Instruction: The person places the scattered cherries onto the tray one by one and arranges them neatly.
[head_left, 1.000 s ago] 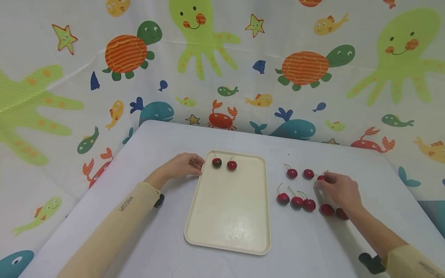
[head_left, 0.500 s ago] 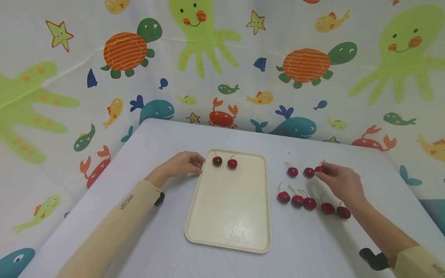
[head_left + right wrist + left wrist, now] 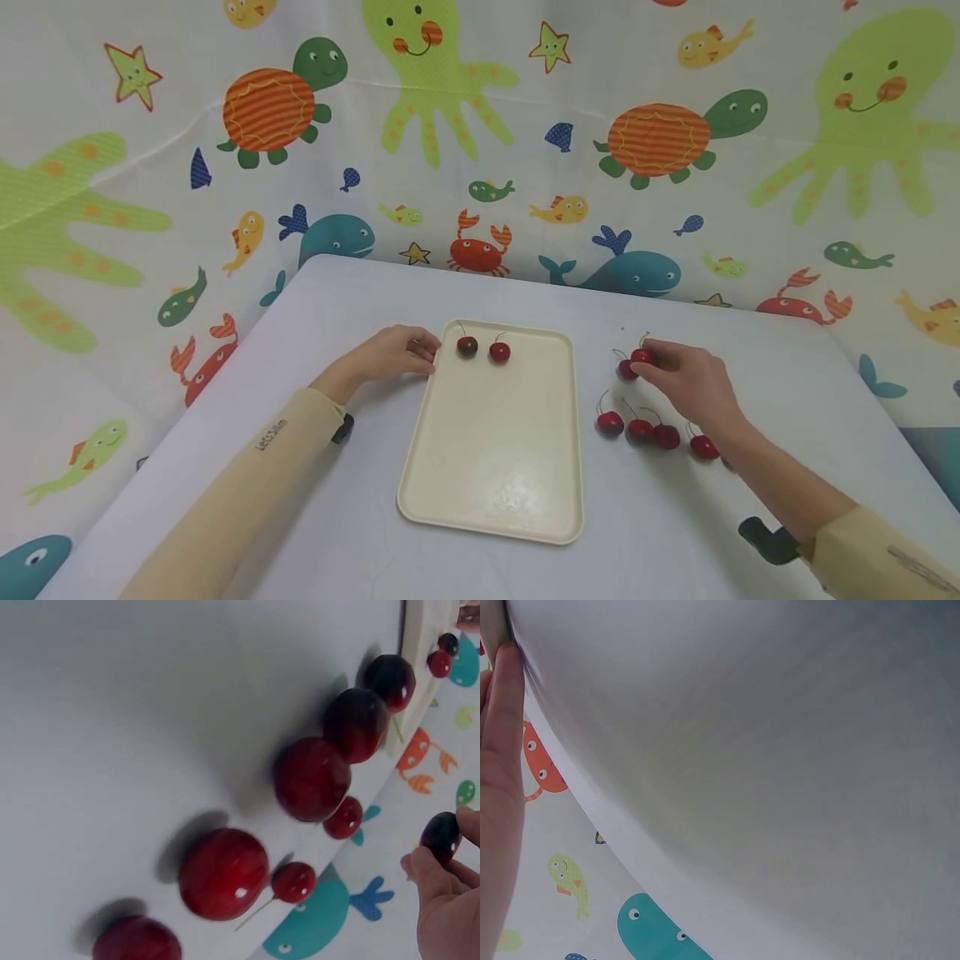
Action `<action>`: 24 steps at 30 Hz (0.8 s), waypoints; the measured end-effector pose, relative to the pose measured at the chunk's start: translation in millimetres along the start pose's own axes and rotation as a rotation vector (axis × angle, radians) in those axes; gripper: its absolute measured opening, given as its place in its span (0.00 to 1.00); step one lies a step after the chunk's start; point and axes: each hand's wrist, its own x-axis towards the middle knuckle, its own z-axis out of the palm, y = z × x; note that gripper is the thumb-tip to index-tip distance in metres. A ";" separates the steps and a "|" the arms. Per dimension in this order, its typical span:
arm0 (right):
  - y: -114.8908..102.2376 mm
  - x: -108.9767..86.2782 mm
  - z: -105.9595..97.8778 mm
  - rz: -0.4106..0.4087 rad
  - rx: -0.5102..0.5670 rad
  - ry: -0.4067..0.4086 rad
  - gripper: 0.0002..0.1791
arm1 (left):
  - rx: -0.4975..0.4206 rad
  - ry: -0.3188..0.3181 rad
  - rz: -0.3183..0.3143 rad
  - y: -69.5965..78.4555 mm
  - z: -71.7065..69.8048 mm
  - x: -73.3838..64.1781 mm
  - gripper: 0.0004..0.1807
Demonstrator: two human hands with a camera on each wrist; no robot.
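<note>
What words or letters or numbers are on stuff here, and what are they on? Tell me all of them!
"LetsSlim", or close to it: small dark letters on the left sleeve.
Right sleeve: a dark mark, too blurred to read.
I see no writing on the tray or cherries.

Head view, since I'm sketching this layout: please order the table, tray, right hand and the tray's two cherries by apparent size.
1. Table
2. Tray
3. Right hand
Last, unranked: the tray's left cherry and right cherry, which look about alike.
</note>
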 end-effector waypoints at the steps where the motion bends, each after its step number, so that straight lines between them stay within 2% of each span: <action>1: -2.7 0.3 1.7 -0.007 0.002 0.004 0.30 | 0.001 0.000 0.000 -0.2 0.2 0.0 0.23; 12: -25.0 5.6 18.4 -0.039 0.039 -0.009 0.29 | 0.000 0.001 -0.005 1.8 0.6 -3.1 0.23; 24: -43.7 23.3 42.9 -0.077 0.053 -0.035 0.26 | 0.001 0.005 0.005 1.8 0.0 -3.4 0.22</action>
